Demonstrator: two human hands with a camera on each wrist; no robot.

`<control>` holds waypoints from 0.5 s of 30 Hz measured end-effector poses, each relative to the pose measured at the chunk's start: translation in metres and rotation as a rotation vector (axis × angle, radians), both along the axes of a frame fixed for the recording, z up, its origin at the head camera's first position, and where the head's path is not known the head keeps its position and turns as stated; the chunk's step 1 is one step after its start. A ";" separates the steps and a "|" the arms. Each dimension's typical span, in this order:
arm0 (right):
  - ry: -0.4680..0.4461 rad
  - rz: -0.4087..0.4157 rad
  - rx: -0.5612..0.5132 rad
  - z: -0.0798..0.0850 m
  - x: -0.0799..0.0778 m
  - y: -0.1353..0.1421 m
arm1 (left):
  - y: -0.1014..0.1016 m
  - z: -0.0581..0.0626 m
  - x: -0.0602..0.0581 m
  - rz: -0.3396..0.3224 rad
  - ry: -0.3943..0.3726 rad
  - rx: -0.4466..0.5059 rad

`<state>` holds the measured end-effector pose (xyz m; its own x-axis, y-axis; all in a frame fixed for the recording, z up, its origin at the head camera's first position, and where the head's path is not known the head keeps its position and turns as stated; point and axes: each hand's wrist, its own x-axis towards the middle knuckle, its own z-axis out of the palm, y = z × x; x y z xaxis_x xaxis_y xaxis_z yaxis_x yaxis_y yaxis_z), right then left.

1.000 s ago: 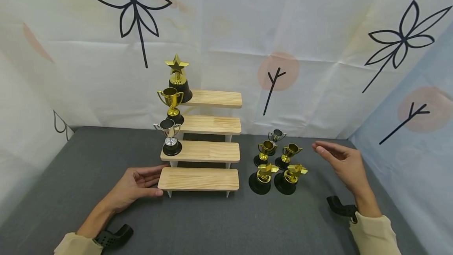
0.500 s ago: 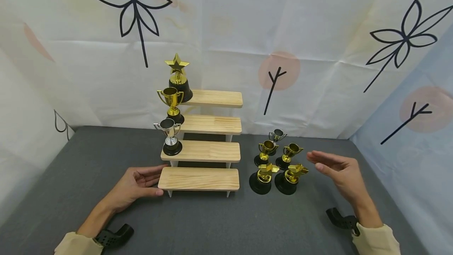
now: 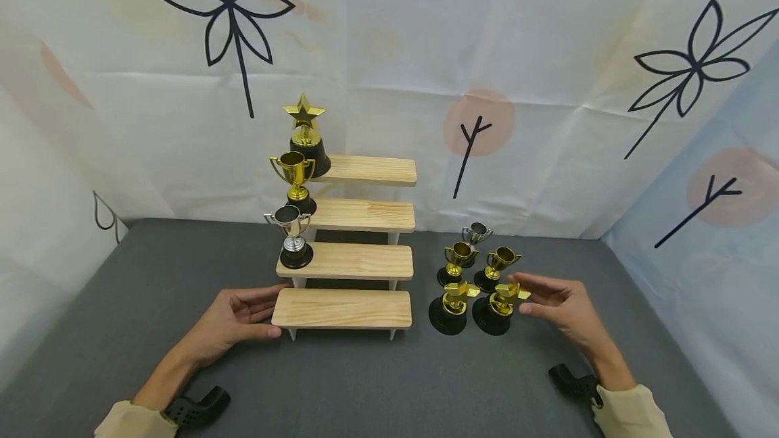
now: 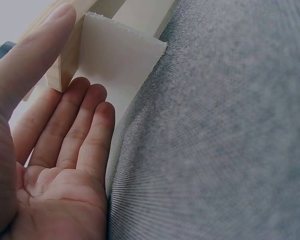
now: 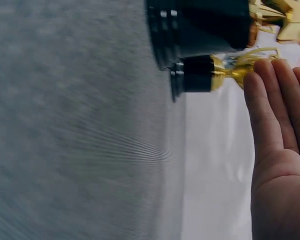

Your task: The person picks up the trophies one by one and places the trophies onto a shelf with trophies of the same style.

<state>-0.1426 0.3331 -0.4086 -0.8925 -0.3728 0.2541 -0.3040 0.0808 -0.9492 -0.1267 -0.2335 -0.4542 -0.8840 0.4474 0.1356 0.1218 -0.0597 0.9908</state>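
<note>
A wooden stepped stand [image 3: 342,308] with several tiers is at the middle of the head view. My left hand [image 3: 234,322] is at the left end of its lowest tier, fingers fairly straight; in the left wrist view the fingertips are against or very near the board end [image 4: 65,70]. My right hand [image 3: 562,306] reaches in beside the front right gold star trophy [image 3: 500,303], thumb and fingers apart, not gripping it. In the right wrist view its fingers [image 5: 270,110] extend straight, below that trophy's black base [image 5: 200,30] and near a gold cup trophy [image 5: 197,75].
On the stand's left side are a gold star trophy [image 3: 306,134], a gold cup trophy [image 3: 296,178] and a silver cup trophy [image 3: 294,235], one per tier. Another star trophy [image 3: 450,307], two gold cups [image 3: 456,262] and a silver cup [image 3: 476,232] stand grouped on the grey table [image 3: 389,384].
My right hand has moved left and toward the front, from right of the group to beside the front right star trophy. My left hand, the stand and the trophies have stayed put.
</note>
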 end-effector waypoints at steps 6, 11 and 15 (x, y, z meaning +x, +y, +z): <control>0.008 0.037 -0.005 -0.009 -0.004 -0.001 | -0.001 0.000 0.000 0.009 -0.007 -0.003; 0.013 0.050 -0.012 -0.013 -0.006 -0.002 | -0.001 0.001 0.001 0.024 -0.005 -0.023; 0.014 0.056 -0.010 -0.016 -0.006 -0.003 | 0.000 0.001 0.000 0.019 -0.001 -0.023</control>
<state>-0.1487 0.3304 -0.4242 -0.8666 -0.4195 0.2703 -0.3208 0.0534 -0.9456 -0.1264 -0.2338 -0.4534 -0.8924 0.4336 0.1250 0.1220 -0.0349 0.9919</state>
